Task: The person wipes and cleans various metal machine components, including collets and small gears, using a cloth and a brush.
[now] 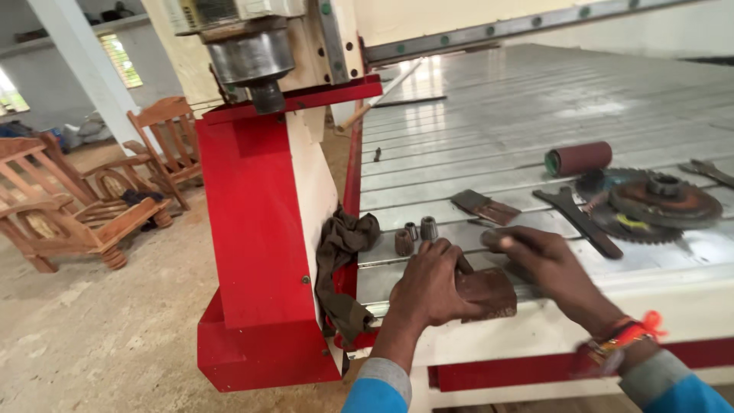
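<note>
Left hand [432, 287] is gripping a rusty brown block [489, 294] on the machine bed [489, 115]. Right hand [547, 264], just beside it, is closing narrowly around a small dark cylinder [493, 239]; three metal collets [417, 233] are lying just beyond the left hand's knuckles.

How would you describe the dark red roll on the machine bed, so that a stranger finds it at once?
Start at the wide grey slatted machine bed and look to its right side, beyond the circular saw blades. There a short roll lies on its side. It alone is a dark red cylinder with a green end, while its neighbours are flat metal pieces.
</note>
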